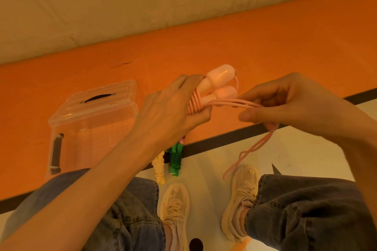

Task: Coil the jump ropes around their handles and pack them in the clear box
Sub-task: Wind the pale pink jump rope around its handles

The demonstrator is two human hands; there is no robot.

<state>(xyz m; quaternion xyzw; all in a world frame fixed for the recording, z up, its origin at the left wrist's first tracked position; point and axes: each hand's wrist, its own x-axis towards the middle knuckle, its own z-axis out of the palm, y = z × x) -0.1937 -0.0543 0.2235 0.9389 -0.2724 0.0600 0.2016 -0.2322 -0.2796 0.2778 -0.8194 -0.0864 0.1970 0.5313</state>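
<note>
Left hand [173, 106]: fingers curled round 2 pink handles [216, 85] held side by side, bulb ends pointing up and away. Several turns of pink rope [232, 104] already wound round the handle shafts, just above the thumb.

Right hand [285, 102]: fingers and thumb pinching the doubled rope strands, drawn across from the handles; loose remainder hangs below the hand in a loop, its end dangling above the right shoe [240, 197].

Box [91, 120]: clear plastic, on the orange floor to the left, well apart from the hands; lid on top with a dark slot handle. A black item [56, 153] shows through its left wall; contents otherwise unclear.

Green rope [175, 159]: coiled round its handles, lying on the floor below the left wrist. Cream rope [159, 167]: coiled, just beside the green one, on its left.

Person: jeans, 2 cream shoes, seated or crouched.
</note>
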